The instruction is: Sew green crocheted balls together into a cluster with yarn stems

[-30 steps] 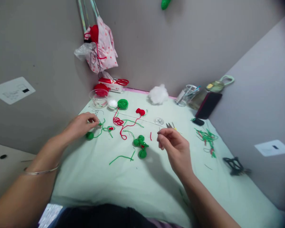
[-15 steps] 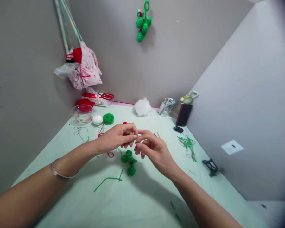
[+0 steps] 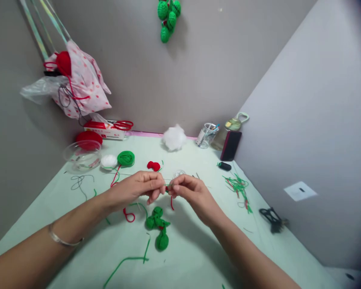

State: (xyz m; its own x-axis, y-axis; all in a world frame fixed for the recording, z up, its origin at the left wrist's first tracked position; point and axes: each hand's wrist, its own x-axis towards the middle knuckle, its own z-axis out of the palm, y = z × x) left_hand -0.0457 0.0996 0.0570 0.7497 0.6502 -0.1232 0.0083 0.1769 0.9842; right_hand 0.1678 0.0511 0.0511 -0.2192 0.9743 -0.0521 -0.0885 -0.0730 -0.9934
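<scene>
My left hand (image 3: 146,186) and my right hand (image 3: 189,192) meet fingertip to fingertip above the middle of the table. Between them is a small red and green piece (image 3: 167,188), mostly covered by the fingers, with a red strand hanging below it. My right fingers pinch this piece. My left fingers are pressed together; a thin strand seems to run from them, but what they hold is too small to name. Just below the hands lies a green crocheted piece (image 3: 158,224) with round balls. A red knitted bow-like piece (image 3: 153,165) rests beyond my left hand.
Green yarn (image 3: 126,159), a white ball (image 3: 108,161) and a clear bowl (image 3: 82,155) stand at the left. White stuffing (image 3: 174,138), a cup (image 3: 207,135) and a phone (image 3: 231,145) are at the back. Yarn scraps (image 3: 237,184) lie right; a pink bag (image 3: 84,80) hangs left.
The view has shifted. My hands have come closer together and lower, uncovering the red piece behind them. The red strand now hangs between my hands.
</scene>
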